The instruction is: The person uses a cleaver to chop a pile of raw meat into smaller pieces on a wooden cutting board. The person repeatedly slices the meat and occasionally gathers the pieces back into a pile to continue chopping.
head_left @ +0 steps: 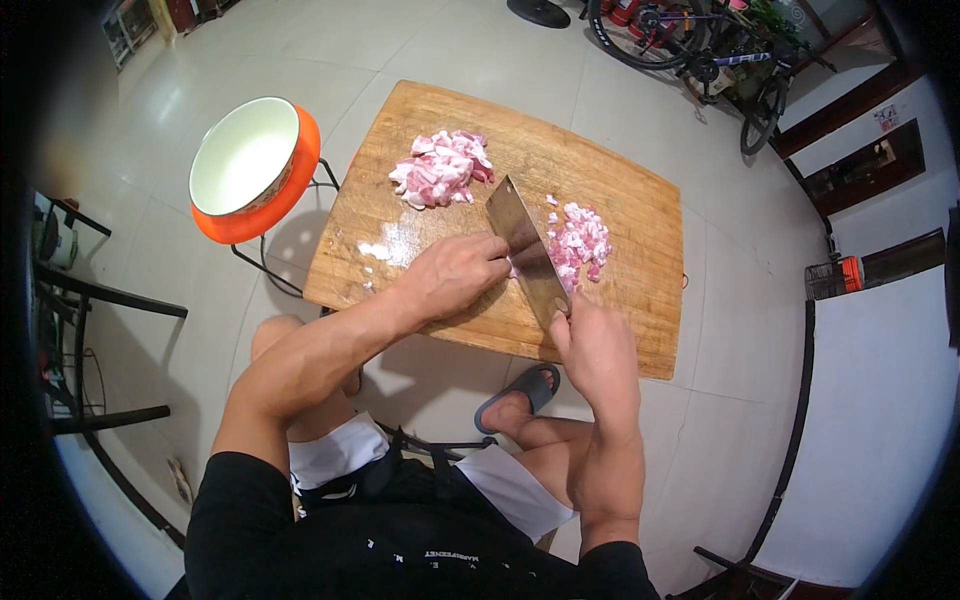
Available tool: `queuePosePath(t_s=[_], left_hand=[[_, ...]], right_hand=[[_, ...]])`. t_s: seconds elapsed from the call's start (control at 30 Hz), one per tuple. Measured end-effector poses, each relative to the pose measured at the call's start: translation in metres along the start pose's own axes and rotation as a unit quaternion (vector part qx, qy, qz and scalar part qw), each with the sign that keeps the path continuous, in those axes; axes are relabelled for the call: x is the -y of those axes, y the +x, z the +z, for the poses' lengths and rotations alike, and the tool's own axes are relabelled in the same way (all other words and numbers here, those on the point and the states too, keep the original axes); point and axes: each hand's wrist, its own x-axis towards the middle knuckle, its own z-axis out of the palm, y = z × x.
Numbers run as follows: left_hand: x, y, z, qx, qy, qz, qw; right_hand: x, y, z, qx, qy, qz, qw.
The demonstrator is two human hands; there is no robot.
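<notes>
A wide cleaver stands on edge on the wooden cutting board, its handle in the closed grip of my right hand. My left hand is closed, its curled fingers pressed down right beside the blade's left face. A scrap of pink meat shows at those fingertips; the rest of it is hidden under them. To the right of the blade lies a small heap of finely diced pink and white meat. Larger slices of raw meat are piled at the board's far left.
A white enamel bowl rests on an orange round stool left of the board. Dark chair legs stick out at the far left. A bicycle stands at the back right. My slippered foot is below the board's near edge.
</notes>
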Motion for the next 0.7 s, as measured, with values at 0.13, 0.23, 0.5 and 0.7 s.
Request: queuePosePath(t_s=[0.13,0.23,0.5,0.7], left_hand=[[0.003,-0.002,0.007,0.002,-0.002,0.003,1.000],[-0.003,0.002,0.004,0.012,-0.012,0.003,1.000],[-0.009,0.002,0.008,0.008,-0.031,0.016,0.999],[0.002,0.000,0.007,-0.005,0.013,-0.029,0.999]], right_hand=[[0.003,-0.004,0.000,0.018,-0.015,0.006,1.000],[0.007,0.003,0.002,0.054,-0.027,0.036,0.998],[0.021,0.039,0.018,0.008,-0.019,-0.001,1.000],[0.008,0.017,-0.001,0.069,-0.020,0.021,0.997]])
